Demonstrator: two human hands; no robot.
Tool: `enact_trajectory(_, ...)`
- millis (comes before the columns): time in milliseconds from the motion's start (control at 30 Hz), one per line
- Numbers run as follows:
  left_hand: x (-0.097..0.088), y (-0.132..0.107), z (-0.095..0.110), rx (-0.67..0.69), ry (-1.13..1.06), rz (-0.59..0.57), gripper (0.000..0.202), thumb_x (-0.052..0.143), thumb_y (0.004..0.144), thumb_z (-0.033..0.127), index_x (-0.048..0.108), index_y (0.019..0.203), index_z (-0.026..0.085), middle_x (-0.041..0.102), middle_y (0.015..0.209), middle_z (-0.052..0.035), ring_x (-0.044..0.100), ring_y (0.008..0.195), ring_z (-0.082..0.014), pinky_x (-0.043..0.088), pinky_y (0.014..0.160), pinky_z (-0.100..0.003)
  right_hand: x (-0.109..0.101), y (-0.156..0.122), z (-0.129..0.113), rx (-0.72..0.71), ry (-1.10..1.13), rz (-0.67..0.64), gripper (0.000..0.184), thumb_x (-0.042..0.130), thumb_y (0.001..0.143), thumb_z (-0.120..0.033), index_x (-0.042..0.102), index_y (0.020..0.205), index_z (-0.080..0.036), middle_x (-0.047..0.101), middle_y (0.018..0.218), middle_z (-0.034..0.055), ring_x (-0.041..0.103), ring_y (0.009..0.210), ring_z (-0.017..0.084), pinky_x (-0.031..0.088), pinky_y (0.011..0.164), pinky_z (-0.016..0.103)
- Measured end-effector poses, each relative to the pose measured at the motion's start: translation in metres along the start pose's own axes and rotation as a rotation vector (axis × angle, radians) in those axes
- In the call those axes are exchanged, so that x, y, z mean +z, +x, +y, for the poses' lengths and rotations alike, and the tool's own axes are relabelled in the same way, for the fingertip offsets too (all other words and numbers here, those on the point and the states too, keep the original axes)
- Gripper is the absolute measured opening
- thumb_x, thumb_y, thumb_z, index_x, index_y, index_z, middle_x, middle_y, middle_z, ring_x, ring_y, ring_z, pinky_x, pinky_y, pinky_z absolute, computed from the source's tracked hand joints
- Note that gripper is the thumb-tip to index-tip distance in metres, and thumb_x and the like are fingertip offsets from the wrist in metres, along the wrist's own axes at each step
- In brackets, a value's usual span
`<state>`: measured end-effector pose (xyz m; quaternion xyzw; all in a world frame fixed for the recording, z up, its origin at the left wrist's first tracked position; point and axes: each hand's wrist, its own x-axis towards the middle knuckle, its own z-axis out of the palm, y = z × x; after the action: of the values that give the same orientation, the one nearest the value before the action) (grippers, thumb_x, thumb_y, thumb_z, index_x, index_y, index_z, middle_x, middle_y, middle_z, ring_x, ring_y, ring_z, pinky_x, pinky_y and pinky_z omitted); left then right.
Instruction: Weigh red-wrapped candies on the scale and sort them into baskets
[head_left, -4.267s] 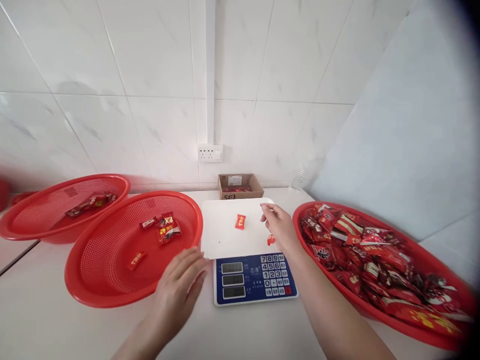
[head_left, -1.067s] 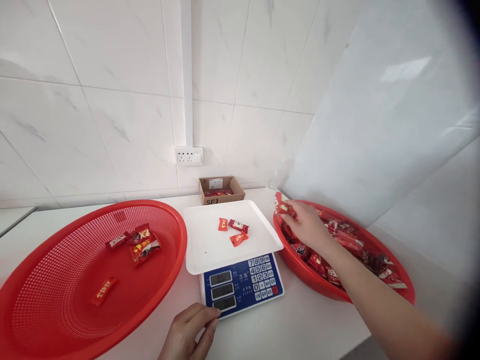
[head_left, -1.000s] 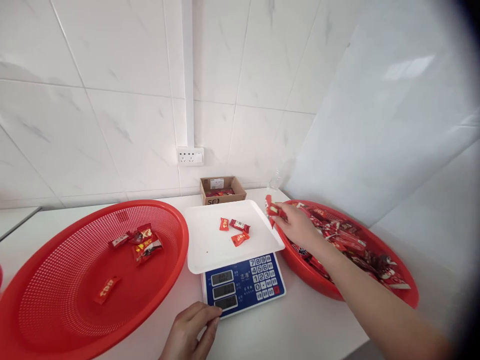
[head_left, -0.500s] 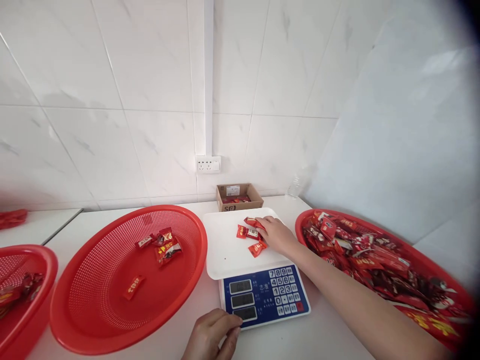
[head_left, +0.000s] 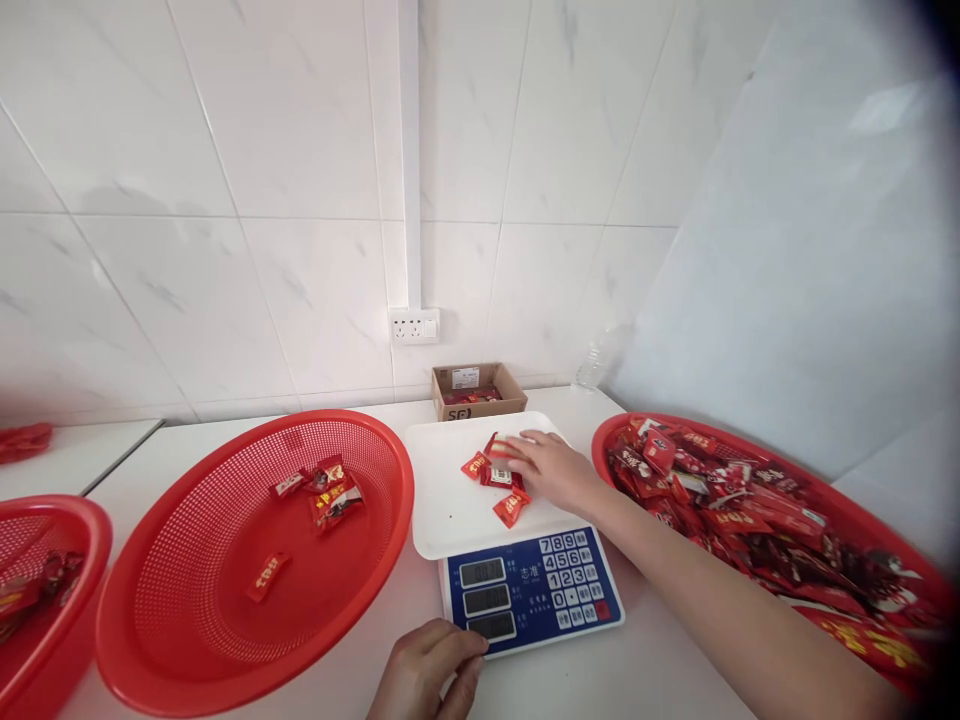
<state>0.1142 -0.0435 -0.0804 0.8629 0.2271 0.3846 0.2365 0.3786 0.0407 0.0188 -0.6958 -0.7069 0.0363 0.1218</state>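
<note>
My right hand (head_left: 551,468) is over the white weighing tray (head_left: 442,515) of a digital scale, fingers stretched out and somewhat apart. Its fingertips rest at a small group of red candy packets (head_left: 501,476); one red packet (head_left: 511,508) lies just in front of the others. My left hand (head_left: 431,668) is loosely bent at the near left corner of the scale's blue panel (head_left: 532,590). Its index fingertip touches the edge by the lowest display, and the thumb is apart below it, with nothing visible between them.
A red basket (head_left: 142,560) with a few packets stands left of the scale; another red basket (head_left: 97,540) is cut off at far left. To the right is a red basket (head_left: 611,425) heaped with packets. A small cardboard box (head_left: 487,408) sits behind, against the tiled wall.
My right hand has opened from a packet it was gripping, and its fingers now spread over the group. The packets on the tray have shifted slightly left. My left hand has hardly moved.
</note>
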Motion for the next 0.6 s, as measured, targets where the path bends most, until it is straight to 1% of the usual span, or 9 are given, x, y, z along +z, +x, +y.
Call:
enact_trajectory(67, 0.0, 0.0, 0.0, 0.005, 0.001, -0.003, 0.017, 0.051, 0.086, 0.013, 0.062, 0.097, 0.02, 0.067, 0.073, -0.0031, 0.064, 0.062, -0.0117, 0.049, 0.056, -0.017, 0.002, -0.008, -0.005, -0.043, 0.039, -0.05, 0.044, 0.043, 0.091, -0.039, 0.052, 0.132, -0.027, 0.045, 0.139, 0.0067, 0.039, 0.125, 0.027, 0.033, 0.104, 0.044)
enact_trajectory(133, 0.0, 0.001, 0.001, 0.0, -0.002, -0.008, 0.018, 0.051, 0.085, 0.013, 0.062, 0.097, 0.02, 0.067, 0.074, -0.0033, 0.065, 0.063, -0.0117, 0.05, 0.057, -0.016, 0.004, -0.017, -0.009, -0.096, 0.086, -0.062, 0.044, 0.044, 0.09, -0.038, 0.053, 0.131, -0.026, 0.043, 0.14, 0.0063, 0.037, 0.127, 0.026, 0.031, 0.106, 0.043)
enact_trajectory(233, -0.001, 0.002, 0.004, -0.019, -0.009, -0.014, 0.017, 0.051, 0.086, 0.013, 0.061, 0.097, 0.02, 0.068, 0.075, -0.0034, 0.065, 0.064, -0.0117, 0.05, 0.057, -0.016, 0.008, -0.029, -0.011, -0.199, 0.152, -0.094, 0.041, 0.05, 0.087, -0.036, 0.058, 0.126, -0.026, 0.046, 0.138, 0.0062, 0.04, 0.127, 0.025, 0.033, 0.106, 0.043)
enact_trajectory(300, -0.002, 0.002, 0.005, -0.036, -0.018, -0.011, 0.017, 0.05, 0.086, 0.013, 0.062, 0.096, 0.02, 0.068, 0.075, -0.0034, 0.065, 0.064, -0.0117, 0.05, 0.057, -0.017, 0.008, -0.034, -0.007, -0.263, 0.157, -0.075, 0.037, 0.052, 0.085, -0.033, 0.062, 0.12, -0.026, 0.048, 0.135, 0.0068, 0.043, 0.124, 0.026, 0.036, 0.103, 0.044)
enact_trajectory(367, -0.002, 0.002, 0.005, -0.048, -0.023, -0.019, 0.016, 0.05, 0.087, 0.014, 0.062, 0.096, 0.02, 0.068, 0.074, -0.0031, 0.065, 0.063, -0.0114, 0.049, 0.056, -0.016, 0.005, -0.038, 0.003, -0.279, 0.145, -0.01, 0.036, 0.051, 0.085, -0.031, 0.063, 0.119, -0.026, 0.05, 0.134, 0.0071, 0.046, 0.122, 0.027, 0.039, 0.101, 0.045)
enact_trajectory(433, -0.002, 0.002, 0.004, -0.055, -0.031, -0.028, 0.017, 0.049, 0.087, 0.014, 0.062, 0.096, 0.021, 0.067, 0.075, -0.0029, 0.065, 0.064, -0.011, 0.05, 0.057, -0.016, -0.004, -0.042, 0.019, -0.218, 0.138, 0.079, 0.037, 0.049, 0.086, -0.032, 0.062, 0.119, -0.025, 0.051, 0.133, 0.0076, 0.046, 0.122, 0.026, 0.038, 0.102, 0.046)
enact_trajectory(500, -0.002, 0.001, 0.003, -0.066, -0.048, -0.022, 0.017, 0.049, 0.088, 0.014, 0.061, 0.097, 0.022, 0.067, 0.076, -0.0024, 0.065, 0.065, -0.0105, 0.05, 0.059, -0.016, -0.018, -0.048, 0.039, -0.105, 0.145, 0.157, 0.037, 0.048, 0.086, -0.034, 0.063, 0.118, -0.022, 0.054, 0.129, 0.0083, 0.049, 0.119, 0.025, 0.038, 0.103, 0.044)
enact_trajectory(567, -0.002, 0.0, 0.003, -0.066, -0.069, -0.014, 0.018, 0.05, 0.088, 0.014, 0.061, 0.099, 0.023, 0.067, 0.077, -0.0019, 0.065, 0.066, -0.0101, 0.051, 0.06, -0.015, -0.035, -0.059, 0.062, 0.035, 0.146, 0.185, 0.037, 0.046, 0.086, -0.035, 0.063, 0.115, -0.021, 0.058, 0.124, 0.0082, 0.052, 0.115, 0.024, 0.04, 0.101, 0.041)
enact_trajectory(600, -0.003, 0.0, 0.002, -0.06, -0.076, -0.011, 0.018, 0.05, 0.088, 0.014, 0.061, 0.099, 0.023, 0.068, 0.078, -0.0016, 0.066, 0.067, -0.0099, 0.051, 0.061, -0.015, -0.043, -0.066, 0.074, 0.112, 0.131, 0.166, 0.038, 0.045, 0.086, -0.035, 0.062, 0.116, -0.02, 0.059, 0.123, 0.0085, 0.053, 0.115, 0.024, 0.041, 0.101, 0.041)
